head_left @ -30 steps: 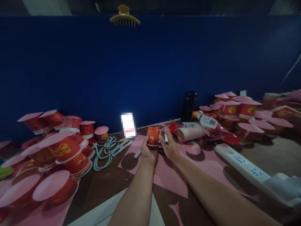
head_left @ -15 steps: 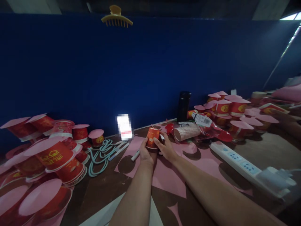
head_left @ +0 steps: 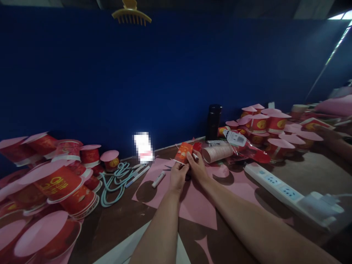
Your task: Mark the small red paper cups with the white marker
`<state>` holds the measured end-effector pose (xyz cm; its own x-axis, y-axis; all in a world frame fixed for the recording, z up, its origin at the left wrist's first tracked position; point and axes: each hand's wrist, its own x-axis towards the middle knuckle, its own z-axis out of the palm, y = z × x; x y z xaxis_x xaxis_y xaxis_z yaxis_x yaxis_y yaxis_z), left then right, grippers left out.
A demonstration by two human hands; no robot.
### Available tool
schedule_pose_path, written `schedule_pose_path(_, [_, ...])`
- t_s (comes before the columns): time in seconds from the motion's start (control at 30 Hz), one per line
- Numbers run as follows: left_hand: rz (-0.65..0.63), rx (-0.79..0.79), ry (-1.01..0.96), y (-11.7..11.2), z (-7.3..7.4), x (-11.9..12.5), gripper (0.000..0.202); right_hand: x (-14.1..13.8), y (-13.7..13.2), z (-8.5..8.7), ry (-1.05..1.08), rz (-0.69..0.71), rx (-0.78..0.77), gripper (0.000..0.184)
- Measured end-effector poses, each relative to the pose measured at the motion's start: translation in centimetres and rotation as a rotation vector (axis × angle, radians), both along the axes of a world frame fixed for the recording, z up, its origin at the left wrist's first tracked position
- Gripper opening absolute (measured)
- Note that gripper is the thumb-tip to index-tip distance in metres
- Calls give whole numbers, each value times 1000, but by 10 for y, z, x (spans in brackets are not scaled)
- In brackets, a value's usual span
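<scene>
A small red paper cup (head_left: pixel 183 152) with orange and gold print is held tilted above the pink paper sheet (head_left: pixel 199 209). My left hand (head_left: pixel 177 178) pinches it at the lower edge, fingers closed. From the right, my right hand (head_left: pixel 198 168) grips the side of the cup with its thumb. Between the fingers of that hand a white pen-like thing (head_left: pixel 195 157) sticks out; its exact kind is unclear. Just left of the cup, the blades of scissors (head_left: pixel 168 168) show partly. A white glue stick or marker (head_left: pixel 158 180) lies on the sheet by a round cut-out.
Red cups with pink discs (head_left: pixel 62 183) crowd the left, and more (head_left: pixel 280 123) stand right. A teal cord (head_left: pixel 110 190), lit phone (head_left: pixel 144 148), nested cups (head_left: pixel 218 153), black bottle (head_left: pixel 213 123) and power strip (head_left: pixel 277 187) surround the work. Another person's hand (head_left: pixel 326 134) appears far right.
The cup has tipped over from nearly upright, and my left hand has shifted from its side to its lower edge. The scissors blades have come into view. The whole view has shifted slightly.
</scene>
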<state>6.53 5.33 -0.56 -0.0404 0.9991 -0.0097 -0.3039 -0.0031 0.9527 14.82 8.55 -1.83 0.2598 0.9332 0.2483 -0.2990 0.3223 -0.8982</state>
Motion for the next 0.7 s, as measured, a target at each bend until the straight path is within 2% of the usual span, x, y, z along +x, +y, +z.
schedule_pose_path(0.1, [-28, -59, -113, 2, -2, 0, 32, 2, -3, 2, -119, -24, 3, 58])
schedule_pose_path(0.17, [-25, -82, -288, 5, -2, -1, 28, 3, -5, 4, -150, -37, -34, 59])
schedule_pose_path(0.27, [116, -94, -612, 11, -2, -6, 15, 4, -5, 6, -130, -35, -76, 62])
schedule_pose_path(0.33, [110, -115, -710, 14, -2, -10, 13, 4, -4, 6, -103, -16, -84, 65])
schedule_pose_path(0.53, [36, -127, -709, 14, -4, -11, 25, 2, 1, 0, -38, 49, -31, 66])
schedule_pose_path(0.7, [-174, -95, -520, 4, 0, -3, 37, 1, 3, -5, -108, 62, -5, 62])
